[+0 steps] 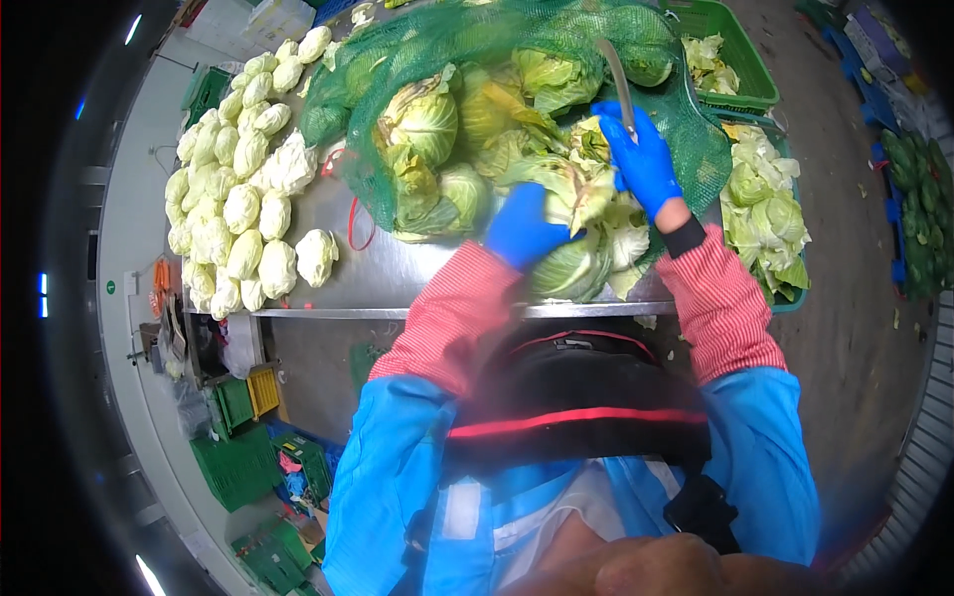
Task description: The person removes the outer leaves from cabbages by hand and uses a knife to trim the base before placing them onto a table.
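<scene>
My left hand (528, 227), in a blue glove, rests against a green cabbage (572, 270) near the front edge of the metal table. Its fingertips are partly hidden by loose cabbage leaves (570, 182), some of them browned. A knife (617, 78) is gripped in my right hand (642, 160), also blue-gloved, with the blade pointing up and away from me. Behind both hands, a green mesh sack (477, 33) lies open, with several whole cabbages (425, 123) in and in front of it. Yellowed leaves (507, 100) lie among them.
Many peeled pale cabbage heads (242, 208) are piled on the table's left (328, 290). A red tie (361, 227) lies beside the sack. At the right stand a green crate (764, 86) and a second one filled with trimmed leaves (764, 201). Green crates (235, 462) stack lower left.
</scene>
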A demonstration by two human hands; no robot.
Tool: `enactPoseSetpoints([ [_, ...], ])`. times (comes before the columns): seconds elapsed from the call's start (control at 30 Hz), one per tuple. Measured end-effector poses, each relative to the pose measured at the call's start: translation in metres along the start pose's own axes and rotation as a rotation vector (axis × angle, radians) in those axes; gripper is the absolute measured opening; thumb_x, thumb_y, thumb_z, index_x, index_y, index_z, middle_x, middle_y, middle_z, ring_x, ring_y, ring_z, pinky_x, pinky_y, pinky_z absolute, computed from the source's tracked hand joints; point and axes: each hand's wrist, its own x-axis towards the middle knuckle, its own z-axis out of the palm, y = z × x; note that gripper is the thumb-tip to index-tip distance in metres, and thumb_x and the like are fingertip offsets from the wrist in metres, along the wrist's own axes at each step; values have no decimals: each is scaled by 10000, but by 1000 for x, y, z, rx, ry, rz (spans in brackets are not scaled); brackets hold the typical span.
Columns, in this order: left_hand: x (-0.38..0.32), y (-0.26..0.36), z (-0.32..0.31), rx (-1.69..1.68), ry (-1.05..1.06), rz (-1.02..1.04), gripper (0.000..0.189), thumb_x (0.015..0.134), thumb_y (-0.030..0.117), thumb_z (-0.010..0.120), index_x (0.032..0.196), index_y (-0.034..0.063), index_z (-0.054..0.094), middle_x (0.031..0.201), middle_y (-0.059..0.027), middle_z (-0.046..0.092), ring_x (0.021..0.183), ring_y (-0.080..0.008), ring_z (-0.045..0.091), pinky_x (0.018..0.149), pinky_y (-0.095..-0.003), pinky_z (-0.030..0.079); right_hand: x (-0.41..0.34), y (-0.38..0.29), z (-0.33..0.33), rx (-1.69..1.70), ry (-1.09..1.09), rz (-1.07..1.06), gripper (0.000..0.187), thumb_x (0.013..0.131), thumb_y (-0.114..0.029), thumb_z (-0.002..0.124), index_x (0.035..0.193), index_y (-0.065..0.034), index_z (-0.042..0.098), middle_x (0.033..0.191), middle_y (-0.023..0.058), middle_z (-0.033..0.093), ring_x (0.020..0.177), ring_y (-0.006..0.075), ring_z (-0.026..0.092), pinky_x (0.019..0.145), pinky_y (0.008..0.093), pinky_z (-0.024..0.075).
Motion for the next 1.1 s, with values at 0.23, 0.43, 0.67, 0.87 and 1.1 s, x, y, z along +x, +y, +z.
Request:
enactPoseSetpoints([
  [0.23,15,-61,15,188,51,-28,399,712,273,696,942,11,503,860,-235,539,795,-421,535,677,-467,438,-43,89,9,-190,-86,192,684,804,-555,627,1299,-115,456,850,98,599,678,196,568,659,329,480],
  [0.43,27,-142,35,-688,4,-468,377,923,363,542,1025,5,601,856,-103,634,708,-217,604,665,-324,507,-45,80,11,-401,-130,157,734,777,-606,609,1313,-133,443,917,167,658,848,343,638,772,403,481],
  [0.67,-16,-61,4,-1116,35,-831,667,847,326,666,1348,6,363,1228,-149,523,1085,-223,539,945,-333,442,-37,74,3,-558,-275,268,752,762,-631,596,1308,-133,452,1037,197,639,931,348,620,820,410,481],
  [0.87,-33,-50,4,-934,8,-783,767,710,214,806,1285,-68,384,1143,-169,563,1017,-215,585,863,-316,497,-47,90,4,-727,-334,141,716,773,-616,594,1282,-122,504,1148,155,612,1003,323,602,856,388,480],
  [1.1,-34,-80,25,-728,31,-552,690,707,191,800,1262,-34,458,1196,-168,531,1078,-241,550,906,-355,473,-6,107,16,-1042,-300,-22,275,827,-281,504,1030,-123,601,941,178,654,842,381,622,728,479,496],
])
